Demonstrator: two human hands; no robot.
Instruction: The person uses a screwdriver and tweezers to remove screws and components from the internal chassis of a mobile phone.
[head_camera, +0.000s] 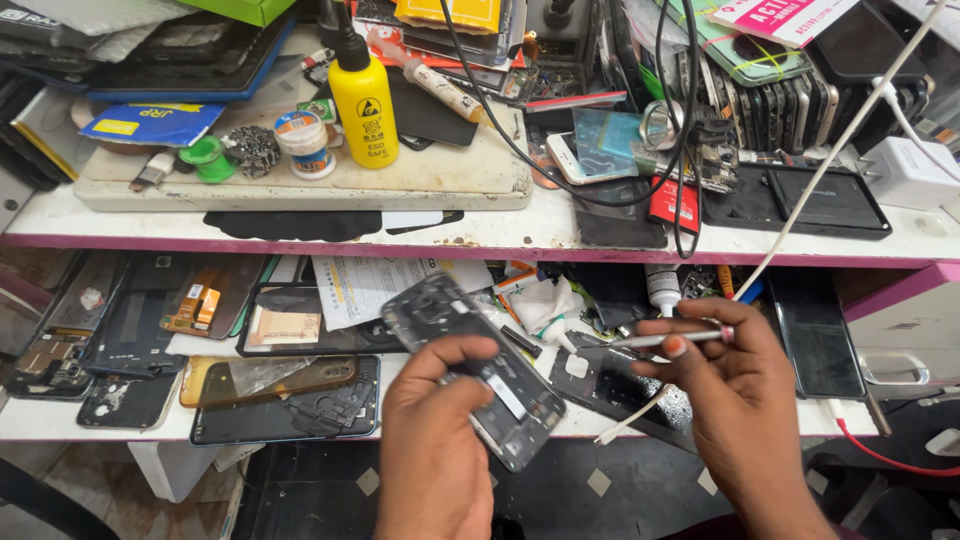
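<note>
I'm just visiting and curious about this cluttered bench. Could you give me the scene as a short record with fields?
Setting: two-level white workbench with pink edging, crowded with phone parts
Left hand: holds an opened phone frame, tilted, insides facing up
Right hand: grips a thin silver tool pointing toward the frame
Upper level: yellow squeeze bottle, small round jar, black cables
Lower level: phone back covers, screens, printed paper sheet
Other: white cable crossing the right side
</note>
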